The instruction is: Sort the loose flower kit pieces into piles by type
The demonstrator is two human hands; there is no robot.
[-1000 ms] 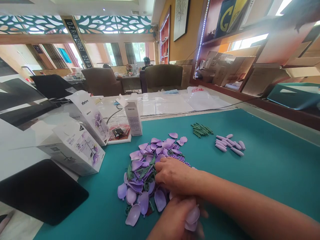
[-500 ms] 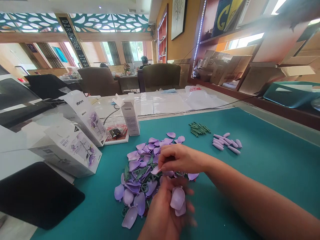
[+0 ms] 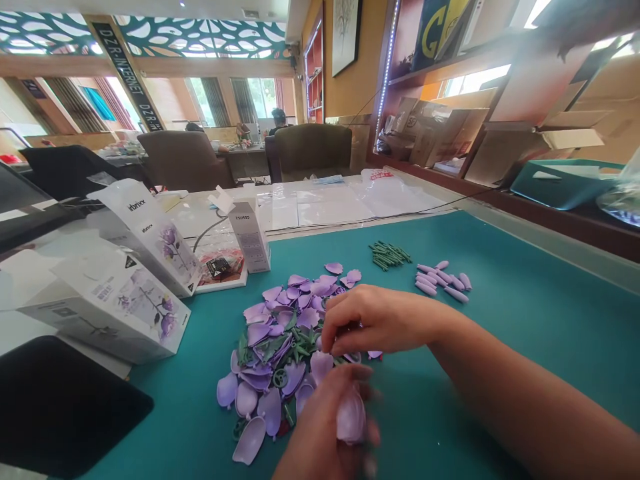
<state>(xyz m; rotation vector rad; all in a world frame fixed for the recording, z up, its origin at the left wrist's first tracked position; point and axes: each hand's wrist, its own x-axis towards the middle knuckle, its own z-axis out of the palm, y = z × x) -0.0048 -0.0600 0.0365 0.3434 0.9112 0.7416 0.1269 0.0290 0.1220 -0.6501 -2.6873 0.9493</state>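
The teal desk mat (image 3: 525,347) lies open to the right of both hands. The petal pile (image 3: 270,347) sits below and left of the right hand (image 3: 383,320), whose curled fingertips are at its edge, grip unclear. I see the left hand (image 3: 325,427) blurred, cut off below, closed around a lilac petal (image 3: 351,417).

Two white boxes (image 3: 113,310) printed with purple flowers and a narrow grey box (image 3: 249,239) stand beside a black pad (image 3: 60,407); a teal basket (image 3: 563,185) sits on a shelf (image 3: 550,223), and a person (image 3: 279,120) is beyond two armchairs (image 3: 313,152).
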